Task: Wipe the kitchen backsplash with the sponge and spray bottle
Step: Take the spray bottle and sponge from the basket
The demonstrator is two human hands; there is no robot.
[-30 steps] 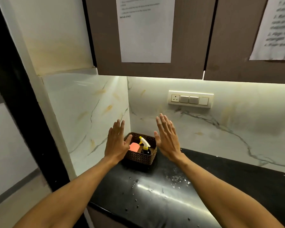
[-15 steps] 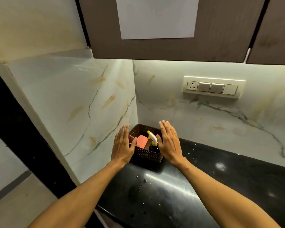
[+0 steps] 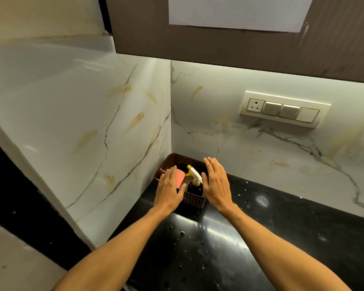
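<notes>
A dark brown woven basket (image 3: 194, 201) stands in the corner of the black counter. Inside it are a pink sponge (image 3: 180, 177) and a dark spray bottle (image 3: 194, 186) with a white and yellow trigger head. My left hand (image 3: 169, 189) hovers flat over the basket's left side, partly covering the sponge, fingers straight. My right hand (image 3: 216, 181) is flat with straight fingers at the basket's right side, next to the spray head. Neither hand grips anything. The marble backsplash (image 3: 229, 139) with grey and yellowish veins rises behind and to the left.
A switch and socket plate (image 3: 282, 109) is mounted on the back wall at right. Brown wall cabinets (image 3: 219, 45) with a taped paper sheet hang overhead. The black counter (image 3: 261, 238) carries water droplets. A dark doorway edge lies at far left.
The view has moved closer and tilted down. Both hands have lowered and reached forward to the basket, the left now over the sponge, the right beside the spray bottle.
</notes>
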